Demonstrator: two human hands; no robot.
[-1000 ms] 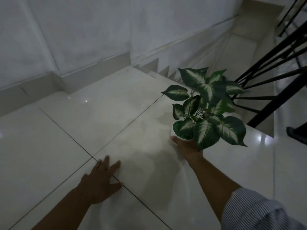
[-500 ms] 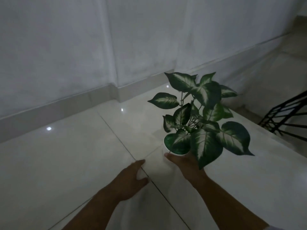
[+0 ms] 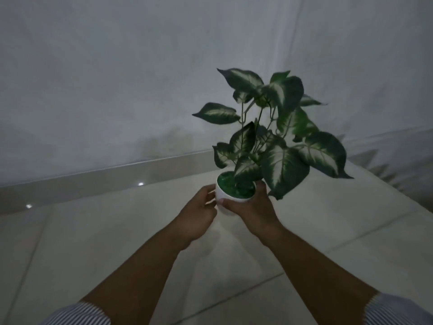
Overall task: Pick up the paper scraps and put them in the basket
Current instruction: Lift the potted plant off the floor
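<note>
A small white pot (image 3: pixel 222 195) with a green-and-white leafy plant (image 3: pixel 276 137) is held up above the tiled floor. My right hand (image 3: pixel 253 207) wraps the pot from the right and below. My left hand (image 3: pixel 199 212) touches the pot's left side with curled fingers. No paper scraps and no basket show in the head view.
Pale glossy floor tiles (image 3: pixel 93 242) run to a skirting board (image 3: pixel 105 179) under a plain white wall (image 3: pixel 117 78). At the right, the floor ends at a ledge edge (image 3: pixel 386 191) with a darker drop beyond it.
My left hand rose off the floor and came onto the pot. The plant has been lifted higher, and my view has swung up toward the wall, away from the stairs and railing.
</note>
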